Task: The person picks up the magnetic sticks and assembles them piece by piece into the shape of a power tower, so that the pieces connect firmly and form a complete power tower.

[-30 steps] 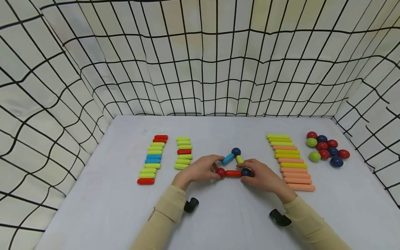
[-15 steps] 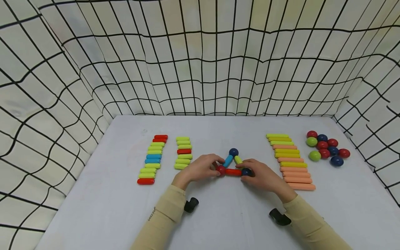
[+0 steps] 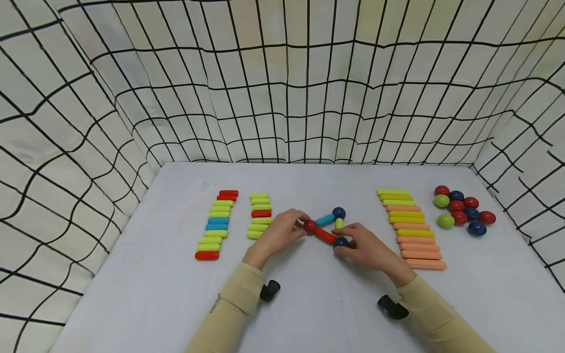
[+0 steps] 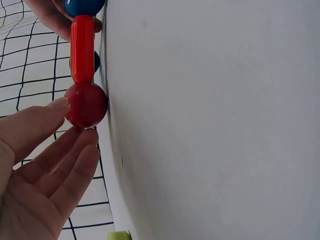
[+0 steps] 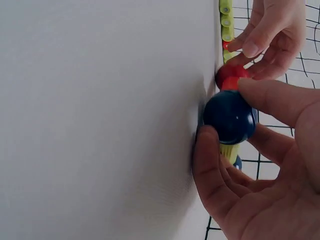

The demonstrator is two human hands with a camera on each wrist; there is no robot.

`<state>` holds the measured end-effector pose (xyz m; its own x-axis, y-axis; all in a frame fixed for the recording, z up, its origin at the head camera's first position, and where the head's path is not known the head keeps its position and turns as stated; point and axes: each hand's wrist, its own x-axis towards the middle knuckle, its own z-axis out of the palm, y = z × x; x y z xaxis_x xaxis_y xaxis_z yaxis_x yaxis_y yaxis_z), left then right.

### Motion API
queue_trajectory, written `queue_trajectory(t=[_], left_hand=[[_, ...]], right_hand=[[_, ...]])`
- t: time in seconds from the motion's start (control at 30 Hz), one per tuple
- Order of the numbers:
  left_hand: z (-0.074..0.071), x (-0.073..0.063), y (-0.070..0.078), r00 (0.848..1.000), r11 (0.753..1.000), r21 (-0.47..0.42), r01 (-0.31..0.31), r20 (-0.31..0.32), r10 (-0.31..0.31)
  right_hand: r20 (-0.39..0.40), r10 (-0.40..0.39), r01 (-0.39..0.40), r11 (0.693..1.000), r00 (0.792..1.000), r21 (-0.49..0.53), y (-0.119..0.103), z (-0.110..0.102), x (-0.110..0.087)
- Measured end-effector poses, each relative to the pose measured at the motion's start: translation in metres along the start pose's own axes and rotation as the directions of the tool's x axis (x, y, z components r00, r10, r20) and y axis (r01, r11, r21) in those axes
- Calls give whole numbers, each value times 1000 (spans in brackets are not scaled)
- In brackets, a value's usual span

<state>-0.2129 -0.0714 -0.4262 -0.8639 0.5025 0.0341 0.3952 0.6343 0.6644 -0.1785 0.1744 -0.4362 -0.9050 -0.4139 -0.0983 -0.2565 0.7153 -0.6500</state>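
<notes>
A small triangle of balls and rods lies in mid-table in the head view. At its left corner my left hand (image 3: 282, 233) pinches a red ball (image 3: 310, 226) between thumb and fingers. My right hand (image 3: 368, 249) grips the near dark blue ball (image 5: 230, 117), thumb and fingertips around it. Between these two balls runs a red rod (image 3: 325, 236). A blue rod (image 3: 325, 219) links the red ball to the far dark blue ball (image 3: 339, 213). The lime rod (image 3: 339, 223) forms the third side, partly hidden by my right fingers.
Short rods (image 3: 217, 227) in a column and a second short column (image 3: 260, 221) lie to the left. Longer yellow and peach rods (image 3: 412, 234) stand in a row at right, with several loose balls (image 3: 459, 206) beyond. Black netting (image 3: 287, 117) over white cloth surrounds the table.
The blue rod's left end has closed up to the red ball. The triangle has turned clockwise: the red ball moved away from me, the far blue ball rightward, the near one slightly left.
</notes>
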Motion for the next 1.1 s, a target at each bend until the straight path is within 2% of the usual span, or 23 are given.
queue_trajectory(t=[0.13, 0.23, 0.37, 0.43, 0.57, 0.7, 0.8, 0.93, 1.03, 1.1], left_hand=[[-10, -10, -4, 1000, 1000, 4, 14, -12, -14], [-24, -20, -10, 997, 996, 62, 70, -15, -69], [-46, -37, -25, 986, 969, 182, 167, -20, -166], [-52, -45, -34, 981, 956, 224, 192, -23, -191], [-58, -54, -41, 983, 952, 244, 182, -30, -180], [-58, -55, -39, 986, 952, 256, 166, -11, -169], [-56, -55, -36, 982, 941, 285, 182, 3, -191], [-52, -54, -35, 971, 920, 328, 217, 24, -237], [-49, -54, -36, 968, 909, 353, 221, 35, -249], [-48, -53, -36, 972, 914, 350, 207, 37, -234]], right_hand=[[-25, 64, -64, 998, 998, 12, -3, 1, 2], [-30, 72, -72, 997, 997, 25, -1, 0, 2], [-34, 68, -67, 997, 997, 36, 2, 0, 3], [-33, 70, -69, 997, 997, 44, 2, 1, 3], [-15, 91, -90, 991, 996, 99, 2, 0, 4], [-7, 112, -110, 987, 994, 120, 1, -3, 5], [-94, 77, -74, 996, 993, 39, -1, -9, 7], [-211, -13, -11, 994, 977, -110, 1, -15, 11], [-179, -76, 41, 980, 981, -195, 4, -17, 14], [-150, -101, 65, 972, 984, -228, 7, -17, 16]])
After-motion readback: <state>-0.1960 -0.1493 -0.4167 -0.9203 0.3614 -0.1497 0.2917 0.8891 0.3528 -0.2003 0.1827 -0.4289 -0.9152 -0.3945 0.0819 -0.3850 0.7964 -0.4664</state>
